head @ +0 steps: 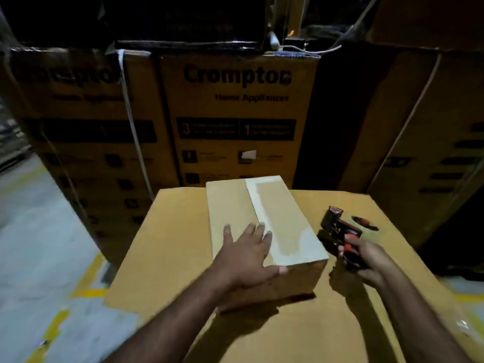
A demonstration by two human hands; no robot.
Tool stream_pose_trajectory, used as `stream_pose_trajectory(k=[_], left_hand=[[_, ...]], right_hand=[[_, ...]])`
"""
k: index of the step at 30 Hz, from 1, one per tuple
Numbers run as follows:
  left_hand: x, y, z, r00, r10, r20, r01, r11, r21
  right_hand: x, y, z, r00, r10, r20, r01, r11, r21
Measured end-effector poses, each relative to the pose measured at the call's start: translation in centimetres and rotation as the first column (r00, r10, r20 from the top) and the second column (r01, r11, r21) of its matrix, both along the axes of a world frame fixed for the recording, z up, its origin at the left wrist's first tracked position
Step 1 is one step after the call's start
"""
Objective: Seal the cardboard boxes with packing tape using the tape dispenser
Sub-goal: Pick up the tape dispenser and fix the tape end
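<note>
Cardboard box [282, 218]: seam runs away from you. Your left hand [246, 255] lies flat on top; your right hand [372, 263] grips the tape dispenser [337, 226] just right of it.

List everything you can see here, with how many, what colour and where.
small cardboard box: one, brown with a pale patch, on the large carton
large carton: one, brown, under the small box
tape dispenser: one, red and black, right of the small box
small tool: one, dark with red, beyond the dispenser; kind unclear
printed cartons: several, yellow-brown, stacked behind
strap: one, white, on the stacked cartons, left of centre
floor: grey with yellow lines, at left
left hand: flat on the small box top
right hand: grips the dispenser handle
</note>
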State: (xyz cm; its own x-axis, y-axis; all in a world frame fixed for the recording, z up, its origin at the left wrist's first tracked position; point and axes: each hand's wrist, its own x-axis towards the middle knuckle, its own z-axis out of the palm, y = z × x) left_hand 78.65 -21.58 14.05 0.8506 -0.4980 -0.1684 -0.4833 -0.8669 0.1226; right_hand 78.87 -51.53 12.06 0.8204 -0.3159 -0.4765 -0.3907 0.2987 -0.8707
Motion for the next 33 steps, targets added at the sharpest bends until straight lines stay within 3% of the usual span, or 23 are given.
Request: stream_pose_trajectory(k=[4, 7, 8, 10, 12, 14, 16, 21, 26, 33], left_hand=[[0.2, 0.0, 1.1, 0.998, 0.008, -0.059, -0.010, 0.999, -0.043], [1.2, 0.1, 2.6, 0.956, 0.108, -0.272, -0.195, 0.927, -0.319], [1.6, 0.0, 3.4, 0.923, 0.148, -0.356, -0.315, 0.820, -0.477], [2.5, -0.4, 5.4, 0.836, 0.197, -0.513, -0.540, 0.468, -0.700], [4.1, -1.0, 7.4, 0.769, 0.189, -0.611, -0.639, 0.199, -0.743], [5.7, -1.8, 9.5, 0.717, 0.033, -0.696, -0.695, -0.049, -0.718], [6.8, -2.1, 11.4, 0.678, -0.067, -0.732, -0.728, -0.194, -0.657], [7.6, -1.7, 12.9, 0.621, -0.164, -0.767, -0.769, -0.316, -0.555], [8.7, -0.2, 12.3, 0.485, -0.234, -0.843, -0.864, -0.274, -0.421], [12.1, 2.2, 11.7, 0.395, -0.329, -0.858, -0.903, -0.314, -0.295]], right_hand=[[0.4, 1.5, 4.4, 0.979, 0.168, 0.111, -0.138, 0.961, -0.241], [0.9, 3.0, 8.4, 0.931, 0.253, 0.264, -0.171, 0.939, -0.297], [0.9, 3.5, 9.6, 0.909, 0.281, 0.307, -0.173, 0.926, -0.335], [0.9, 4.5, 11.2, 0.870, 0.345, 0.353, -0.181, 0.888, -0.422], [0.6, 5.9, 12.0, 0.827, 0.419, 0.374, -0.166, 0.818, -0.551], [0.2, 7.3, 12.4, 0.784, 0.488, 0.384, -0.129, 0.733, -0.668], [-0.3, 8.6, 12.4, 0.756, 0.536, 0.377, -0.112, 0.672, -0.732], [-0.5, 10.5, 11.3, 0.749, 0.577, 0.326, -0.036, 0.526, -0.849], [0.0, 12.3, 10.2, 0.765, 0.531, 0.365, 0.077, 0.487, -0.870], [1.3, 15.1, 8.1, 0.795, 0.493, 0.355, 0.151, 0.405, -0.902]])
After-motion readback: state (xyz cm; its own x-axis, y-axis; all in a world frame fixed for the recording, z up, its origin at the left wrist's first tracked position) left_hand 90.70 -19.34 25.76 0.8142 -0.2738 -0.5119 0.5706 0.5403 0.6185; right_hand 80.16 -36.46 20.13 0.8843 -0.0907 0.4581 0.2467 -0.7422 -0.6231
